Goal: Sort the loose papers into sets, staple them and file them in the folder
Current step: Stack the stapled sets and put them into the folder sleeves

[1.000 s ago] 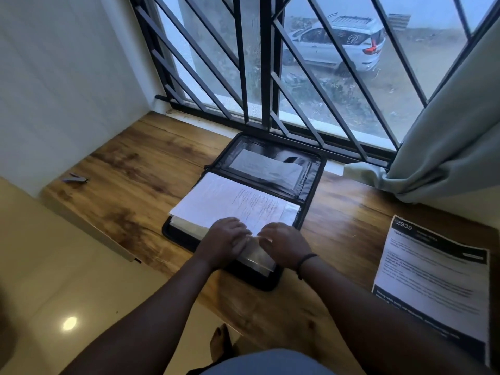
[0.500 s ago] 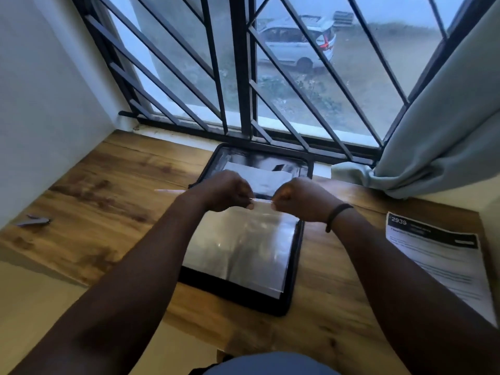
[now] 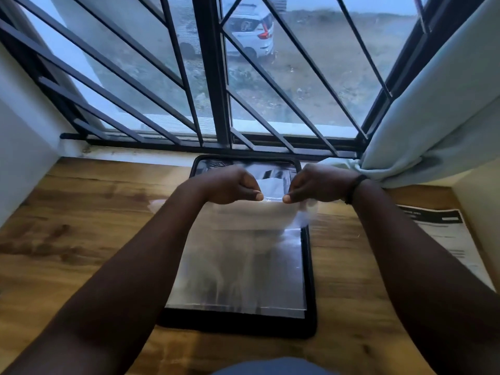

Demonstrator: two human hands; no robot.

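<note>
In the head view, a black folder (image 3: pixel 311 266) lies open on the wooden counter (image 3: pixel 81 239), with its far edge close to the sill of the barred window (image 3: pixel 211 77). Both forearms reach forward over the folder. The left hand (image 3: pixel 232 185) and the right hand (image 3: pixel 313 185) are raised above the far half of the folder, near each other but apart. The grip of each hand is closed: the fingers are curled under and the thumb presses toward them, and each hand pinches the top edge of a clear plastic sleeve (image 3: pixel 243 266). The sleeve hangs down from the two hands toward the near edge of the folder and covers most of its inner side; it is shiny and reflects the window light. Its right upper corner is blurred, so I cannot tell exactly how it is shaped there. Between the two hands, farther back, a white paper (image 3: pixel 272 185) shows in the far half of the folder, probably inside a pocket. A dark band (image 3: pixel 354 188) sits around the right wrist. On the right side of the counter, well apart from the folder, lies a printed sheet (image 3: pixel 443 234) with a black heading. A pale curtain (image 3: pixel 433 117) hangs at the right, and a white car (image 3: pixel 251 33) stands outside.
</note>
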